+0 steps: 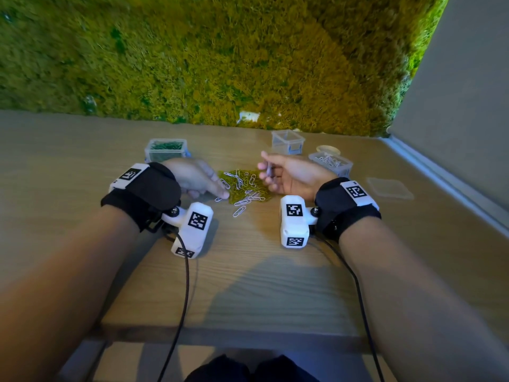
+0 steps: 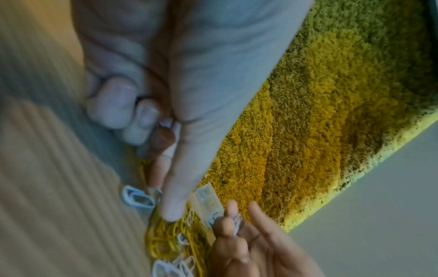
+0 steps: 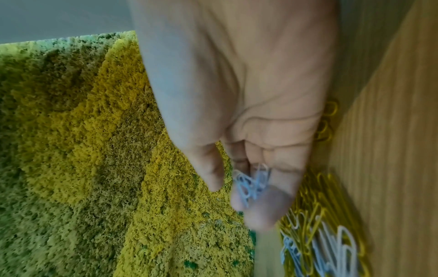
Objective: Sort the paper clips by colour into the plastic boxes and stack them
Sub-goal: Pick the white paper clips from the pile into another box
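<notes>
The pile of yellow and white paper clips [image 1: 243, 188] lies mid-tabletop [image 1: 261, 285], with the left hand [image 1: 192, 176] at its 9 o'clock, index finger extended onto a clip, and the right hand [image 1: 289, 175] at 3 o'clock pinching white clips [image 3: 251, 182]; the green-clip box [image 1: 166, 148] stands at 10 o'clock, the empty box [image 1: 287, 142] at 1 o'clock and the white-clip box [image 1: 330, 162] at 2 o'clock.

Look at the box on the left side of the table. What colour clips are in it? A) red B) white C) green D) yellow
C: in the head view the left plastic box holds green clips, while white clips sit in a box on the right and yellow ones still lie on the table.
</notes>
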Available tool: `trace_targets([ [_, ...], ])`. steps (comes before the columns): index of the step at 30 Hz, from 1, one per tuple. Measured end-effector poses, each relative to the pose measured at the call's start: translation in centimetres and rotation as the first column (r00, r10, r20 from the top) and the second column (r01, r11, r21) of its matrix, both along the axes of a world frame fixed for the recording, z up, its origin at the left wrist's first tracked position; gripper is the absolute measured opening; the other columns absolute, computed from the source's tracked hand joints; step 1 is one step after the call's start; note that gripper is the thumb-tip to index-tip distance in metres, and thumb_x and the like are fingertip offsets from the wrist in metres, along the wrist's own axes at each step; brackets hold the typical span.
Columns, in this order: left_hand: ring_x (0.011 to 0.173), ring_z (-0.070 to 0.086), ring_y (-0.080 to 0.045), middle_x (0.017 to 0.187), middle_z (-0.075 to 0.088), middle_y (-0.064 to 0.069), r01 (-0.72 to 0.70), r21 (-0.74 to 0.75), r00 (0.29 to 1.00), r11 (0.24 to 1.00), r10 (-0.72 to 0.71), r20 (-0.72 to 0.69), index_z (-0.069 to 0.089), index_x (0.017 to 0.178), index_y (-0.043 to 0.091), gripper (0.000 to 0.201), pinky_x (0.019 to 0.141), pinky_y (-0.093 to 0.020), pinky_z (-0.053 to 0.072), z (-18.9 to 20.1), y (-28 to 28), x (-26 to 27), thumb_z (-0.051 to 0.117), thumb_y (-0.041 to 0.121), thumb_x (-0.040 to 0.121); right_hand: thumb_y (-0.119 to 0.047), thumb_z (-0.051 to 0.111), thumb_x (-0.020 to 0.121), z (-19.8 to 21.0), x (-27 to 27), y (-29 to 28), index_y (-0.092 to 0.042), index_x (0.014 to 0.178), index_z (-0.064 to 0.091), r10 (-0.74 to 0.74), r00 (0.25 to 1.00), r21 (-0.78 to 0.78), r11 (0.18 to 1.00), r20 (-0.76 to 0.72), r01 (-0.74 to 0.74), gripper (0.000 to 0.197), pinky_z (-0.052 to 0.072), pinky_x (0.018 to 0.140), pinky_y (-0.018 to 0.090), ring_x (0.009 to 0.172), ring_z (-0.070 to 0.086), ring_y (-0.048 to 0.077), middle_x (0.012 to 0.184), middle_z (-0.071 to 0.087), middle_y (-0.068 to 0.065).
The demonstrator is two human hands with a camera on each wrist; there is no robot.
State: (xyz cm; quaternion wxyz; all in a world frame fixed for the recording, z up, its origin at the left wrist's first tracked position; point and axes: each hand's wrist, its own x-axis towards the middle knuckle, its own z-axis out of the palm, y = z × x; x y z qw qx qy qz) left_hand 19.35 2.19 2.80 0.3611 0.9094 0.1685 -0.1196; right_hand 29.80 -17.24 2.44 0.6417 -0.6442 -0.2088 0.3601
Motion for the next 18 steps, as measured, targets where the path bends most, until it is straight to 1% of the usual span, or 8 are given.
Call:
trace_targets([
  [3,0.075,0.049,-0.006,0.071,0.061,0.014,0.007,0.045,1.0,0.999,-0.008,0.021,0.066,0.083,0.019,0.006,0.059,-0.018,0.035,0.0,-0.4,0.0,0.071,0.022,0.082,-0.023,0.066,0.088,0.1,-0.2,0.0,-0.009,0.09,0.061,0.115,0.964,-0.275,0.96,0.239,-0.047,0.015,0.025,0.038,0.015,0.049,0.032,0.006,0.061,0.041,-0.003],
  [7,0.075,0.049,-0.007,0.078,0.059,0.007,0.029,0.017,0.999,0.999,-0.03,0.028,0.065,0.085,0.018,0.011,0.059,-0.021,0.034,-0.1,-0.4,-0.2,0.072,0.027,0.082,-0.025,0.08,0.075,1.3,-1.9,0.1,-0.02,0.092,0.072,0.322,0.806,-0.582,0.812,0.496,0.034,0.02,0.035,0.05,0.018,0.064,0.046,0.007,0.079,0.057,-0.001],
  [9,0.065,0.045,-0.009,0.079,0.058,-0.001,0.013,-0.149,0.995,0.989,0.002,0.096,0.063,0.084,0.015,0.018,0.053,-0.02,0.031,-0.4,0.1,-0.2,0.073,0.029,0.08,-0.022,0.08,0.075,1.5,-2.0,0.0,-0.019,0.097,0.072,0.338,0.745,-0.591,0.802,0.575,0.092,0.024,0.037,0.044,0.01,0.061,0.051,-0.001,0.077,0.06,-0.008],
  [12,0.051,0.041,-0.004,0.076,0.06,-0.005,-0.036,-0.5,0.967,0.865,0.156,0.201,0.053,0.084,0.008,0.009,0.045,-0.014,0.031,-0.5,0.4,-0.3,0.059,0.009,0.091,-0.016,0.075,0.08,1.3,-2.2,0.0,-0.013,0.099,0.071,0.362,0.68,-0.578,0.808,0.638,0.113,0.019,0.028,0.036,0.003,0.043,0.05,-0.01,0.065,0.053,-0.014],
  [14,0.049,0.041,-0.005,0.074,0.056,-0.006,-0.043,-0.628,0.941,0.777,0.243,0.237,0.05,0.086,0.009,0.009,0.044,-0.014,0.031,-0.4,0.7,-0.3,0.052,0.004,0.094,-0.018,0.071,0.084,1.3,-2.4,0.2,-0.013,0.097,0.071,0.376,0.663,-0.599,0.789,0.647,0.136,0.014,0.029,0.038,0.004,0.05,0.049,-0.003,0.066,0.054,-0.013],
  [15,0.048,0.04,-0.005,0.073,0.054,-0.006,-0.044,-0.657,0.93,0.753,0.27,0.248,0.05,0.09,0.01,0.008,0.043,-0.014,0.03,-0.4,0.9,-0.2,0.049,0.003,0.095,-0.02,0.068,0.086,1.3,-2.4,0.3,-0.011,0.096,0.07,0.365,0.681,-0.599,0.789,0.634,0.135,0.013,0.032,0.041,0.008,0.055,0.046,0.001,0.067,0.054,-0.01],
  [16,0.048,0.039,-0.006,0.071,0.052,-0.005,-0.048,-0.668,0.924,0.743,0.288,0.253,0.051,0.096,0.011,0.01,0.042,-0.014,0.03,-0.4,1.0,-0.2,0.045,0.003,0.097,-0.021,0.065,0.088,1.3,-2.3,0.3,-0.008,0.093,0.068,0.303,0.748,-0.561,0.82,0.591,0.111,0.014,0.031,0.042,0.014,0.056,0.043,0.007,0.066,0.051,-0.007],
  [18,0.049,0.037,-0.007,0.069,0.05,-0.005,-0.075,-0.653,0.919,0.753,0.306,0.248,0.052,0.105,0.013,0.018,0.04,-0.015,0.029,-0.4,1.3,-0.2,0.039,0.002,0.099,-0.017,0.055,0.093,1.1,-1.7,0.1,-0.009,0.081,0.053,0.105,0.932,-0.335,0.942,0.348,0.019,0.015,0.02,0.042,0.018,0.053,0.032,0.009,0.062,0.04,-0.003],
])
